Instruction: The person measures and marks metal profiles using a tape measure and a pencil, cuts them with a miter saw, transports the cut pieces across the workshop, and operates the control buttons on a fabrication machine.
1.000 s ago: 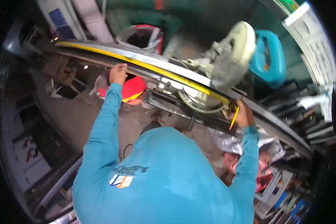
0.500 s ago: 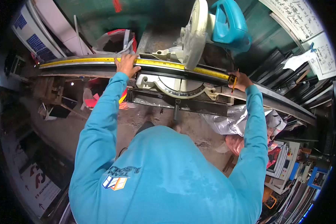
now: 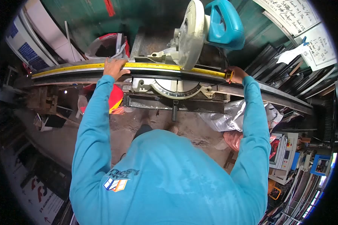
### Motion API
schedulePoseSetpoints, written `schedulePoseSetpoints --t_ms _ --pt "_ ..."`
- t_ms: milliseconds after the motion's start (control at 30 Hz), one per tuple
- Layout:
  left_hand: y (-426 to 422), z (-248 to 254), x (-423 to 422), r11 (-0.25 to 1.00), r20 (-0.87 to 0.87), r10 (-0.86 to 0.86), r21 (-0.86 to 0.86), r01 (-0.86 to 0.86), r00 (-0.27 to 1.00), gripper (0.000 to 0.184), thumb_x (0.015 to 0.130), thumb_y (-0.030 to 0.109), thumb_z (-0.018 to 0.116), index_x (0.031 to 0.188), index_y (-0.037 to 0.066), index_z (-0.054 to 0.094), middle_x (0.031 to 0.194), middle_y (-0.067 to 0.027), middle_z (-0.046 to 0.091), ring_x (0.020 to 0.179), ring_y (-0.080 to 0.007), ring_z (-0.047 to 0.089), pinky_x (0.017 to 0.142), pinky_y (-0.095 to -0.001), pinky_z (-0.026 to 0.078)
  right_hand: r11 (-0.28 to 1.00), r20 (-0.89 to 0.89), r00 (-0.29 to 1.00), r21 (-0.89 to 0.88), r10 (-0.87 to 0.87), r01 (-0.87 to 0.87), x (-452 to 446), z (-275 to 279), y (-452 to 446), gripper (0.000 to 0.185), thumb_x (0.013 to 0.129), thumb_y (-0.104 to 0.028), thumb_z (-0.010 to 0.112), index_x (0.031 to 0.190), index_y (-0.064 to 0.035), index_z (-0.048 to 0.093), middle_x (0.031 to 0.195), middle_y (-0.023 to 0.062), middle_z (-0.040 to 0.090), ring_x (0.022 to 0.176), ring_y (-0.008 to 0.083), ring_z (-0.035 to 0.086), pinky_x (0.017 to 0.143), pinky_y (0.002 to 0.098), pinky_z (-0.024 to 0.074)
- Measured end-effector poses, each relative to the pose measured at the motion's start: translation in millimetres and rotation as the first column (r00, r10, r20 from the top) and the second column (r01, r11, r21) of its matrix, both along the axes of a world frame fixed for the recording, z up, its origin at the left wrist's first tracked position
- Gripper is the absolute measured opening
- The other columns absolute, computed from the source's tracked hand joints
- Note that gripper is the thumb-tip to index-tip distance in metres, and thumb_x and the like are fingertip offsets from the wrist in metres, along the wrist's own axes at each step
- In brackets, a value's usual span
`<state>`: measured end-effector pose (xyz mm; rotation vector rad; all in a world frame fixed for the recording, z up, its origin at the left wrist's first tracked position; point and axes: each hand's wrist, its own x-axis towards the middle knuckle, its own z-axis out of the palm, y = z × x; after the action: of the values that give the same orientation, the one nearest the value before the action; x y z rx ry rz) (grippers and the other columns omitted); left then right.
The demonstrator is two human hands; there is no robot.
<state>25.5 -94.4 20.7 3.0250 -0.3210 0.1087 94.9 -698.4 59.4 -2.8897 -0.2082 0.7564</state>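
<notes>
A yellow tape measure blade lies stretched along a long dark metal profile that crosses the miter saw. My left hand rests on the blade and profile left of the saw, its fingers spread. On the right, my right hand is closed around the tape measure's case, with a thin yellow pencil beside it. The saw's round base shows below the profile, and its teal handle rises behind.
Behind the profile at the left is a red and white bag. Silver plastic wrap lies below the bench at the right. Dark profiles lean at the back right, near handwritten white boards. A red bag is below the left arm.
My left hand has moved from below the profile at one second ago onto the tape blade. The view has turned, so the profile now runs more level. The pencil is less visible.
</notes>
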Motion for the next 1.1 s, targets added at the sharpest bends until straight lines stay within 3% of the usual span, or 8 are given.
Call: schedulePoseSetpoints --t_ms 167,300,433,533,733,900,1067,1100 --pt "49.6 -9.0 0.6 1.000 -0.002 -0.009 0.005 0.009 1.000 0.061 0.076 0.055 0.065 0.126 0.020 0.056 0.120 -0.0058 0.062 0.115 -0.0266 0.053 0.102 -0.0574 0.027 0.984 0.007 0.993 0.134 0.120 -0.120 -4.7 11.6 -4.5 0.049 0.063 -0.009 0.076 0.110 -0.0035 0.063 0.093 0.0139 0.067 0.081 0.0220 0.064 0.070 0.0328 0.0511" --pt "105.4 -5.5 0.4 0.992 -0.080 0.073 0.108 -0.064 0.994 0.062 0.076 0.058 0.062 0.128 0.024 0.055 0.125 -0.0018 0.060 0.120 -0.0246 0.052 0.102 -0.0630 0.025 0.993 -0.079 0.997 0.118 -0.006 0.016 -5.5 25.7 -12.2 0.049 0.062 -0.012 0.075 0.109 -0.0034 0.063 0.091 0.0140 0.067 0.081 0.0222 0.064 0.071 0.0350 0.0503" --pt "159.5 2.6 -6.1 0.953 -0.120 0.266 0.180 -0.242 0.956 0.062 0.071 0.052 0.070 0.127 0.030 0.055 0.128 -0.0016 0.058 0.120 -0.0248 0.051 0.106 -0.0650 0.019 0.978 -0.237 0.951 0.020 -0.196 0.206 -21.4 69.2 -9.6 0.048 0.060 -0.011 0.074 0.107 -0.0048 0.066 0.087 0.0136 0.067 0.080 0.0224 0.063 0.073 0.0336 0.0490" --pt "194.8 3.5 -6.5 0.930 -0.147 0.345 0.186 -0.316 0.927 0.064 0.068 0.044 0.076 0.127 0.033 0.055 0.129 -0.0006 0.057 0.125 -0.0232 0.047 0.107 -0.0678 0.014 0.997 -0.151 0.988 0.062 -0.033 0.043 -18.1 52.8 -38.2 0.051 0.058 -0.009 0.075 0.108 -0.0038 0.066 0.080 0.0113 0.066 0.076 0.0218 0.062 0.070 0.0338 0.0484" --pt "185.5 10.8 -4.0 0.877 -0.169 0.448 0.272 -0.396 0.878 0.063 0.068 0.032 0.079 0.126 0.027 0.055 0.132 -0.0028 0.054 0.131 -0.0249 0.041 0.106 -0.0698 0.013 0.992 -0.152 0.985 0.083 -0.080 0.093 -2.1 36.7 -31.9 0.049 0.059 -0.011 0.075 0.107 -0.0054 0.066 0.091 0.0142 0.067 0.081 0.0240 0.062 0.071 0.0357 0.0478" --pt "121.4 2.1 -4.8 1.000 -0.018 0.006 -0.017 -0.006 1.000 0.067 0.069 0.037 0.077 0.128 0.018 0.053 0.128 -0.0062 0.054 0.126 -0.0314 0.042 0.107 -0.0674 0.014 0.996 -0.048 0.998 0.084 0.032 -0.028 15.3 24.9 -27.5 0.049 0.059 -0.020 0.075 0.105 -0.0047 0.066 0.095 0.0174 0.067 0.088 0.0289 0.063 0.076 0.0374 0.0491" --pt "48.5 7.9 -9.4 0.996 -0.084 -0.014 -0.092 0.006 0.996 0.064 0.073 0.040 0.074 0.128 0.017 0.052 0.126 -0.0055 0.055 0.125 -0.0306 0.043 0.107 -0.0664 0.014 0.996 -0.070 0.993 0.007 0.092 -0.091 28.1 24.9 -9.9 0.049 0.059 -0.025 0.077 0.102 -0.0054 0.066 0.093 0.0166 0.067 0.083 0.0285 0.064 0.075 0.0378 0.0507" --pt "45.1 4.8 -7.6 0.996 -0.091 -0.005 -0.094 -0.004 0.996 0.062 0.074 0.040 0.073 0.128 0.017 0.052 0.126 -0.0052 0.055 0.125 -0.0301 0.043 0.108 -0.0662 0.014 0.998 -0.167 0.984 -0.016 -0.063 0.062 21.6 41.5 8.4 0.046 0.060 -0.027 0.077 0.099 -0.0039 0.068 0.092 0.0167 0.068 0.082 0.0281 0.064 0.075 0.0376 0.0506"
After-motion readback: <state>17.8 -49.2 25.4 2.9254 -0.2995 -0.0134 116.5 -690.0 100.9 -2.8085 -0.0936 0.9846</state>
